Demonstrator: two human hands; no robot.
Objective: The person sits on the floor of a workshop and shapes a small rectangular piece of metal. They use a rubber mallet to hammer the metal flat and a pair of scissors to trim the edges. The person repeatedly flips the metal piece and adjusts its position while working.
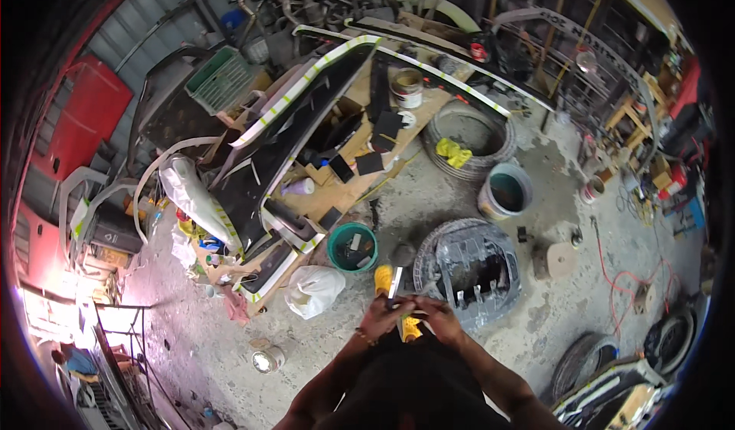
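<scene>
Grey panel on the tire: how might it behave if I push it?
The grey panel probably stays stiff, holding its curved outline around open gaps. It may rock or slide, since it overhangs the tire beneath.

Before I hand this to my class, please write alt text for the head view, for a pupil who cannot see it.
A person's left hand and right hand are close together beside a pale strip; what they grip is unclear. Ahead, a grey moulded part lies over a tyre, with a green bucket and a white bag to its left.
</scene>
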